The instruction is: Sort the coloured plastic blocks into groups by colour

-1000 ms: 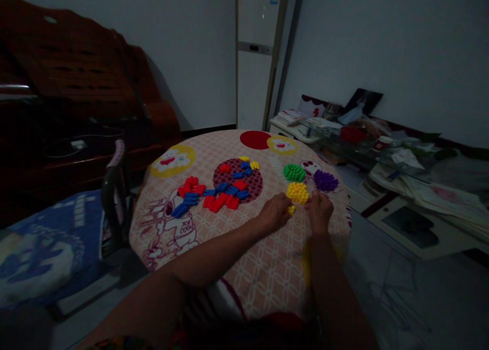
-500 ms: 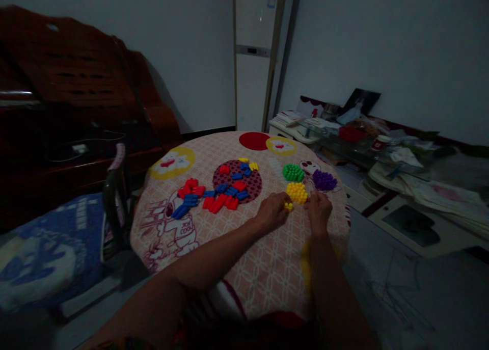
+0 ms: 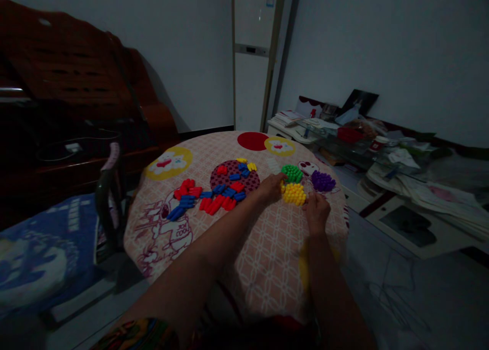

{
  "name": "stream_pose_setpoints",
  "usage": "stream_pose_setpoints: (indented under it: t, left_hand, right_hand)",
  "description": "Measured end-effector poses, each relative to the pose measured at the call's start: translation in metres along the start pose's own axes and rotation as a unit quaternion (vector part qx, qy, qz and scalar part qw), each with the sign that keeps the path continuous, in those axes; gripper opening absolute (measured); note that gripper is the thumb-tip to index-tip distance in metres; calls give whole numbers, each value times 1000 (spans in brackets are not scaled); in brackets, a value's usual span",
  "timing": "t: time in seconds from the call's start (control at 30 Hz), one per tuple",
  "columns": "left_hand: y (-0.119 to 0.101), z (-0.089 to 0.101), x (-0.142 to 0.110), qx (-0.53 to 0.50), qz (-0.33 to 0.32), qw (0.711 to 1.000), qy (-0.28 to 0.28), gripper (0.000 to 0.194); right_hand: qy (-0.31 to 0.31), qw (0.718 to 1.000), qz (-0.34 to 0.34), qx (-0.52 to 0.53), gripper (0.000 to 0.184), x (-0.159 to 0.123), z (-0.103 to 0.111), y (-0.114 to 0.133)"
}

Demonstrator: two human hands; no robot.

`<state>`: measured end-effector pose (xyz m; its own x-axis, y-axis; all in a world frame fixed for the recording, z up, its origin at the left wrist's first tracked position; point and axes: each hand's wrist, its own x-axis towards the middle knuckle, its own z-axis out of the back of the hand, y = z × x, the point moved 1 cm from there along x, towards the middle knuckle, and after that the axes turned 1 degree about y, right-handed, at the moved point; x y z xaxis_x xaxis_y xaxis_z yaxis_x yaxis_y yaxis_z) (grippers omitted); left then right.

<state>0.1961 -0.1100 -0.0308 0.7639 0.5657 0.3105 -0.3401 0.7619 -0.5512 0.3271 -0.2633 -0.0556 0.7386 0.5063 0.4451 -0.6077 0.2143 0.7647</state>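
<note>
A round table (image 3: 267, 268) with a pink cartoon cloth holds toy blocks. A yellow cluster of blocks (image 3: 294, 193) lies between my hands. My left hand (image 3: 271, 188) is curled at the cluster's left edge, touching a small yellow piece there. My right hand (image 3: 316, 212) rests just below and right of the cluster, fingers bent; whether they hold anything is hidden. A green cluster (image 3: 292, 173) and a purple cluster (image 3: 323, 181) lie just beyond.
Loose red and blue blocks (image 3: 214, 194) are scattered at the table's middle left, with a few yellow ones (image 3: 248, 164) behind. A chair back (image 3: 107, 187) stands at the left edge. A low cluttered table (image 3: 362, 141) is to the right.
My left hand moved up from the near side of the yellow cluster to its left edge, toward the green cluster. The right hand stayed about where it was.
</note>
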Motion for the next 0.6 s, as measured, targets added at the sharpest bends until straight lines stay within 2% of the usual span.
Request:
stream_pose_setpoints:
  t: [0.13, 0.4, 0.5, 0.6]
  left_hand:
    - [2, -11, 2, -54, -33, 998, 9, 58]
    - [3, -18, 1, -82, -21, 996, -24, 45]
    - [1, -20, 1, -83, -21, 996, -19, 45]
    - [0, -22, -3, -91, -20, 995, -37, 48]
  right_hand:
    - [1, 1000, -6, -1, 41, 1, -1, -2]
    - [5, 1000, -9, -9, 42, 1, 0, -1]
    - [4, 1000, -6, -8, 42, 1, 1, 1]
    - [4, 1000, -6, 4, 39, 0, 1, 2]
